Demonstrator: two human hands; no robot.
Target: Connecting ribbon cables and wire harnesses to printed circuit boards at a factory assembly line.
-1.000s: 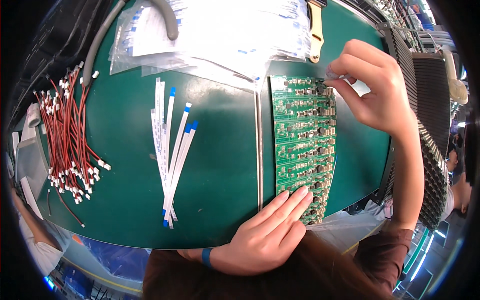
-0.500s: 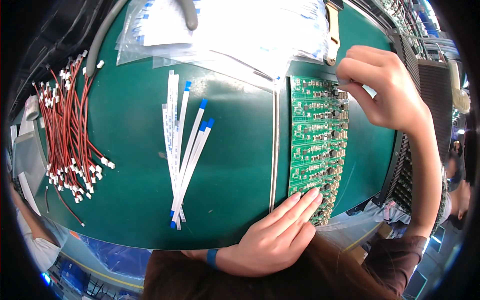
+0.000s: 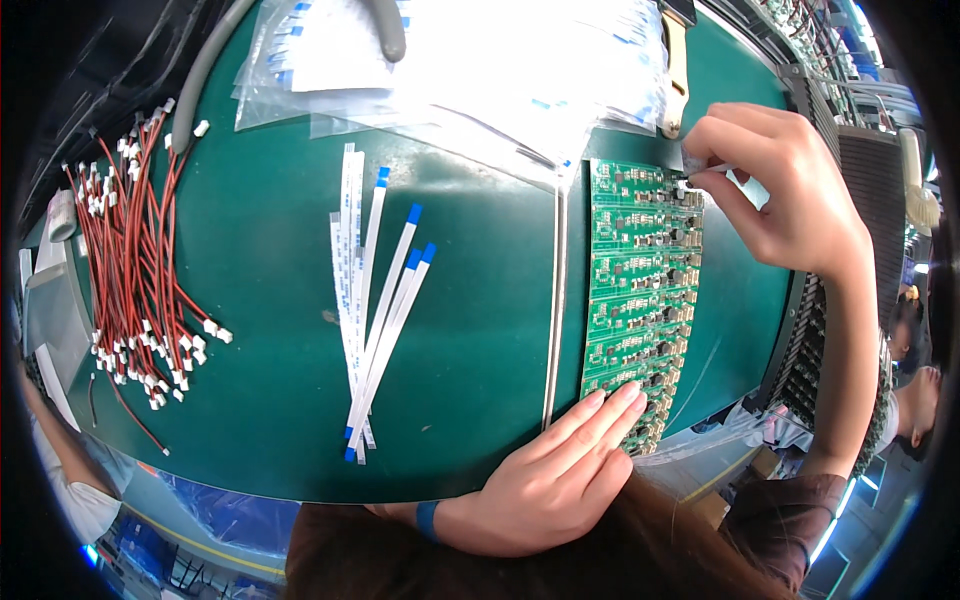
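A green circuit board panel, made of several joined strips with black and metallic parts along its right side, lies on the green tabletop. My left hand rests on the panel's near end, its fingers stretched out together and pressed flat. At the panel's far right corner, my right hand is closed in a pinch of thumb and forefinger. Something small and pale shows at those fingertips, too small to make out. Left of the panel, several white ribbon cables with blue ends lie in a loose fan.
A bundle of red-and-black wires with white connectors lies at the far left. Plastic bags of ribbon cables fill the back. A thin pale strip runs beside the panel. Along the right edge stands a black ribbed rack.
The whole scene has shifted slightly right and down in view. My right hand stays pinched at the panel's far corner, a touch lower. My left hand still lies flat on the panel.
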